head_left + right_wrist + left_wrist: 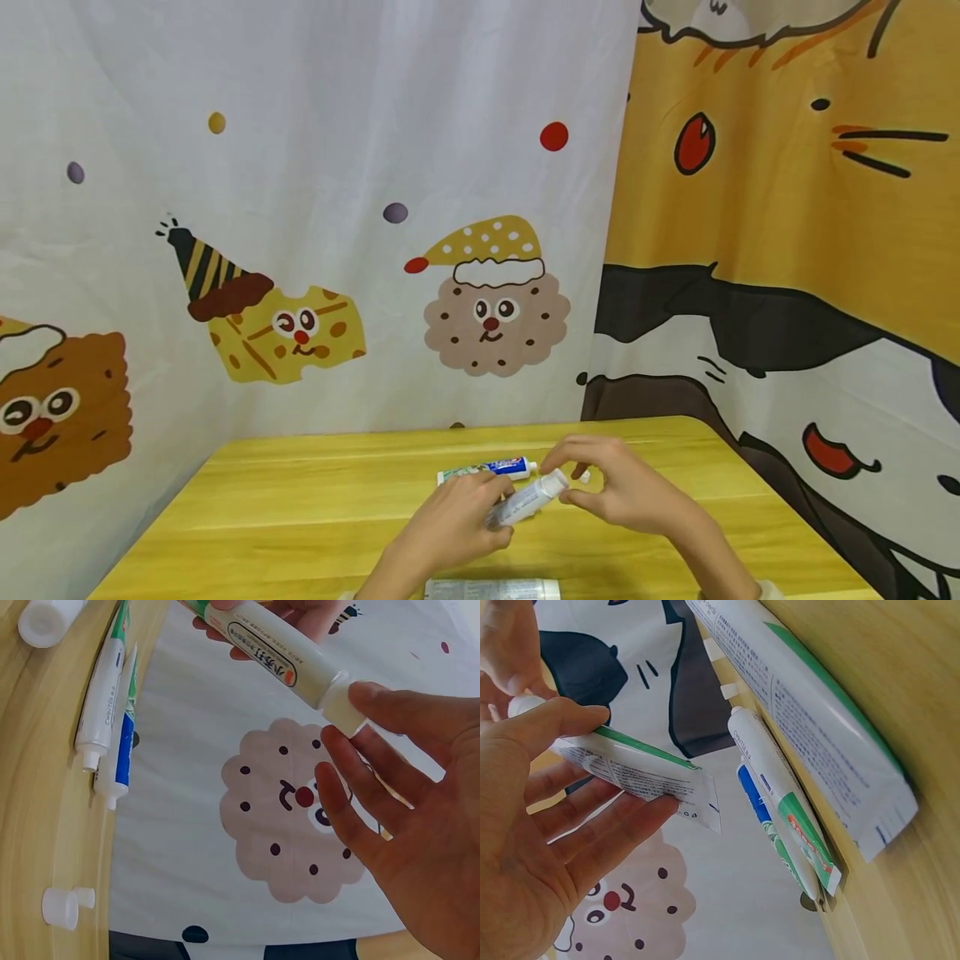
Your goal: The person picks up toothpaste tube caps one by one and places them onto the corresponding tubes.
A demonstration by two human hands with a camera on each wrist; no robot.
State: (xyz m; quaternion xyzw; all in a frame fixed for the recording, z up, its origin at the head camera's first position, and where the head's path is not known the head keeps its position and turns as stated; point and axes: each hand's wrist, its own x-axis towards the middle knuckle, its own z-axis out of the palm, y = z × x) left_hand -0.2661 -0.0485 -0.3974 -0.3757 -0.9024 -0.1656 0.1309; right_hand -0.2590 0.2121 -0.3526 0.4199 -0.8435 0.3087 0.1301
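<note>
My left hand (pixel 459 523) holds a white toothpaste tube (pixel 519 505) above the table, its capped end tilted up to the right. In the left wrist view the thumb lies along one side and the fingers support the other, with the crimped end (pixel 711 802) sticking out. My right hand (pixel 630 492) has thumb and index finger on the white cap (pixel 343 709) of that tube, pinching it, while the other fingers are spread loosely. Printed characters on the tube face the right wrist camera.
Behind the hands, a blue-and-green toothpaste tube (pixel 510 467) lies beside a white-and-green one (pixel 769 776), both uncapped. Two loose white caps (pixel 60 908) stand on the wooden table (pixel 300 500) at the right. A larger capped tube (pixel 491 590) lies at the front. Printed curtains (pixel 315 167) hang behind.
</note>
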